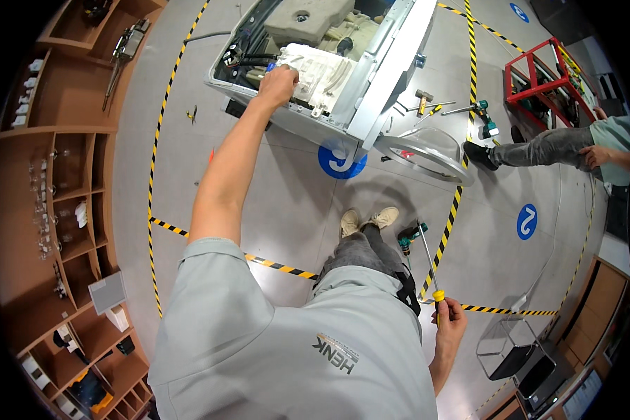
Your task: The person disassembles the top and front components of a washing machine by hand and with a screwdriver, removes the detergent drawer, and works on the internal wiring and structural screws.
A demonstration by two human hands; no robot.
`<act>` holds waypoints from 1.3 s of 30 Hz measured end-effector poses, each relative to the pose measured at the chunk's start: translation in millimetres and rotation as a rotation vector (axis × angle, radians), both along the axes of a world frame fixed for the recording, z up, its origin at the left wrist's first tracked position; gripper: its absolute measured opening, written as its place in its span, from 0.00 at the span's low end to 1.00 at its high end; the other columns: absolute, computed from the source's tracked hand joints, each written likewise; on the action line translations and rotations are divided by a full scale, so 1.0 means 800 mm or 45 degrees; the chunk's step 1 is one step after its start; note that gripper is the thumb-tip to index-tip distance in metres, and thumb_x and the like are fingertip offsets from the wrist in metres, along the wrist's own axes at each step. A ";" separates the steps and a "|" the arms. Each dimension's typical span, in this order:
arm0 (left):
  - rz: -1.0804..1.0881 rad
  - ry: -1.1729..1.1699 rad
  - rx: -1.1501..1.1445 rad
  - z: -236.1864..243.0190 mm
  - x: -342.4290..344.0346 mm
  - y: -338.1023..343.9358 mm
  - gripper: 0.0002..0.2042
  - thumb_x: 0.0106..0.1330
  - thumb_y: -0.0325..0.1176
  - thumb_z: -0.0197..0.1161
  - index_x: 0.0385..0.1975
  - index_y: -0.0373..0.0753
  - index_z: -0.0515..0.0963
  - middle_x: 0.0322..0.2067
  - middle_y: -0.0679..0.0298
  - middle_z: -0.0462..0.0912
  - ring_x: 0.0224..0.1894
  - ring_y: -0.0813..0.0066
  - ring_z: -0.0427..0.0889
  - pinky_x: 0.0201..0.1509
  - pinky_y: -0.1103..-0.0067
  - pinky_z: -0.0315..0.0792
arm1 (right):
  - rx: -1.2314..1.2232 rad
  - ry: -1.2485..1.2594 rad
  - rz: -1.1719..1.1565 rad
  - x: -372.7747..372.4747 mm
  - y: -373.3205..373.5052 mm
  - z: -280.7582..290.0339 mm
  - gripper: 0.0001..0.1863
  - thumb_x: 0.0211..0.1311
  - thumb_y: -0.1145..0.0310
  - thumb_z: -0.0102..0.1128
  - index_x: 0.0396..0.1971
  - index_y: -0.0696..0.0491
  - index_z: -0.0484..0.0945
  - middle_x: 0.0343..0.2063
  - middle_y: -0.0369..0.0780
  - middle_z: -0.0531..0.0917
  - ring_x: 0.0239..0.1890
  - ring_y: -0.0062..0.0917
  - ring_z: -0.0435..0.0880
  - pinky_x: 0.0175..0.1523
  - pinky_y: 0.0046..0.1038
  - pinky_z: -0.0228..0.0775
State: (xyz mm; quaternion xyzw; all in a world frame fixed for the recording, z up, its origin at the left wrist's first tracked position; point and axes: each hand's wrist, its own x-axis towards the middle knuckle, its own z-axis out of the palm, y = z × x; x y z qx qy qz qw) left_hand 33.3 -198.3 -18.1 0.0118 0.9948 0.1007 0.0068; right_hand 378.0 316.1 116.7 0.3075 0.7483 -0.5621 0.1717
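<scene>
A washing machine stands ahead of me with its top off and its round door swung open to the right. Inside it show a grey counterweight block, dark hoses and a white plastic housing. My left hand reaches to the left end of that housing, fingers curled beside a small blue part. Whatever those fingers pinch is hidden. Down by my right side, my right hand is closed round the yellow handle of a long screwdriver, its shaft slanting up and away.
On the floor lie a cordless drill by my feet, another drill, a hammer and pliers. A red tool rack and another person are at right. Wooden shelves line the left; a chair stands lower right.
</scene>
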 end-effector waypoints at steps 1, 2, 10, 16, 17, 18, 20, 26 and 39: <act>-0.019 0.012 -0.006 -0.003 -0.001 -0.001 0.04 0.57 0.29 0.62 0.31 0.41 0.80 0.35 0.56 0.77 0.43 0.54 0.77 0.45 0.65 0.71 | 0.004 0.002 0.000 -0.002 -0.001 0.000 0.11 0.62 0.70 0.59 0.37 0.63 0.77 0.22 0.34 0.77 0.22 0.13 0.73 0.28 0.16 0.65; -0.037 0.025 -0.013 -0.005 -0.001 -0.003 0.04 0.57 0.29 0.62 0.31 0.41 0.80 0.35 0.56 0.77 0.42 0.54 0.77 0.45 0.65 0.71 | 0.009 0.005 0.001 -0.003 -0.002 0.000 0.11 0.62 0.70 0.59 0.37 0.63 0.77 0.22 0.34 0.77 0.22 0.13 0.73 0.28 0.16 0.65; 0.156 0.422 0.461 0.002 0.010 0.002 0.05 0.60 0.29 0.62 0.30 0.36 0.78 0.33 0.60 0.78 0.37 0.62 0.79 0.41 0.70 0.73 | -0.027 0.002 0.014 -0.012 -0.008 0.005 0.10 0.61 0.72 0.59 0.38 0.63 0.76 0.23 0.34 0.77 0.23 0.14 0.73 0.29 0.16 0.65; 0.598 -0.294 2.900 0.065 0.102 0.124 0.08 0.67 0.27 0.56 0.44 0.34 0.74 0.30 0.63 0.77 0.33 0.75 0.77 0.41 0.78 0.75 | -0.068 0.118 0.021 -0.041 -0.040 0.038 0.10 0.59 0.76 0.58 0.39 0.63 0.76 0.24 0.35 0.78 0.24 0.14 0.74 0.31 0.16 0.65; 0.560 -0.378 3.001 0.075 0.123 0.151 0.09 0.67 0.28 0.56 0.44 0.34 0.74 0.31 0.63 0.77 0.34 0.75 0.77 0.41 0.77 0.75 | -0.101 0.156 0.040 -0.047 -0.046 0.045 0.10 0.59 0.75 0.58 0.40 0.63 0.76 0.25 0.34 0.78 0.25 0.14 0.74 0.31 0.16 0.65; 0.514 -0.457 3.103 0.087 0.140 0.177 0.09 0.67 0.28 0.56 0.45 0.34 0.74 0.32 0.63 0.77 0.35 0.75 0.77 0.42 0.77 0.75 | -0.134 0.200 0.063 -0.053 -0.051 0.050 0.11 0.59 0.75 0.59 0.40 0.63 0.76 0.25 0.34 0.78 0.25 0.14 0.74 0.32 0.16 0.66; 0.517 -0.586 3.227 0.107 0.168 0.219 0.09 0.67 0.29 0.56 0.45 0.34 0.75 0.35 0.63 0.78 0.36 0.74 0.77 0.44 0.75 0.75 | -0.085 0.292 0.165 -0.060 -0.059 0.056 0.13 0.62 0.70 0.59 0.42 0.63 0.76 0.27 0.37 0.79 0.27 0.17 0.76 0.34 0.18 0.68; 0.614 -0.807 3.436 0.165 0.210 0.289 0.09 0.67 0.31 0.57 0.44 0.38 0.76 0.41 0.62 0.79 0.45 0.70 0.77 0.54 0.69 0.72 | -0.125 0.360 0.024 -0.055 -0.075 0.063 0.12 0.58 0.73 0.62 0.40 0.62 0.76 0.25 0.34 0.79 0.26 0.13 0.74 0.34 0.15 0.66; 0.486 -0.901 3.615 0.191 0.236 0.293 0.09 0.67 0.31 0.56 0.44 0.37 0.75 0.41 0.60 0.79 0.45 0.67 0.79 0.56 0.68 0.74 | -0.171 0.453 0.022 -0.026 -0.086 0.057 0.13 0.60 0.69 0.63 0.41 0.62 0.76 0.25 0.35 0.79 0.26 0.15 0.76 0.32 0.16 0.68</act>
